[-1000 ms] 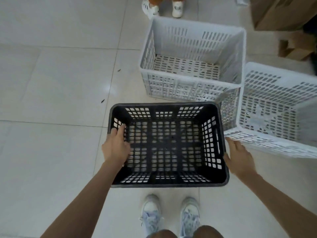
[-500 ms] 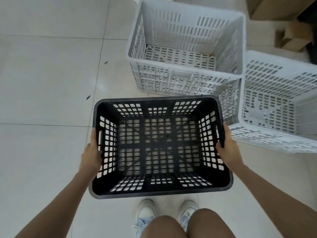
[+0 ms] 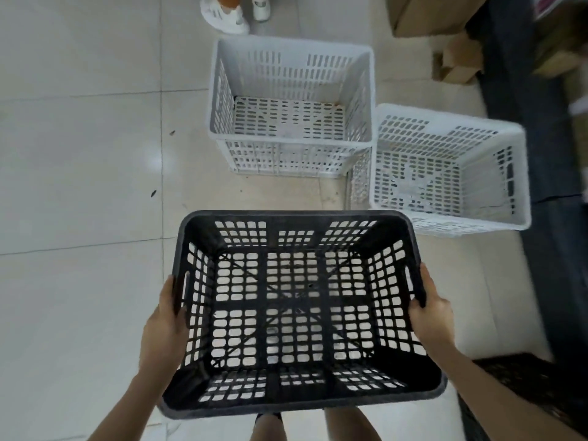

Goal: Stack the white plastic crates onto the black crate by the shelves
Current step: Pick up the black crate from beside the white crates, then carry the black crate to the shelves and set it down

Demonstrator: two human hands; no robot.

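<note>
A black perforated crate (image 3: 410,249) is held up in front of me, empty, with the tiled floor showing through its base. My left hand (image 3: 164,326) grips its left side at the handle slot. My right hand (image 3: 431,316) grips the right side the same way. Beyond it on the floor stands a tall white plastic crate (image 3: 291,144), upright and empty. A second white crate (image 3: 451,224) stands touching its right side, next to a dark shelf base.
A dark shelf unit (image 3: 521,90) runs along the right edge, with cardboard boxes (image 3: 426,14) near its far end. Another person's white shoes (image 3: 229,17) stand beyond the white crates. A dark object (image 3: 521,377) lies at lower right. Pale floor tiles (image 3: 79,186) spread to the left.
Both hands went from touching the black crate on the floor to gripping its sides, and the crate has risen off the floor towards me. The view has pulled back.
</note>
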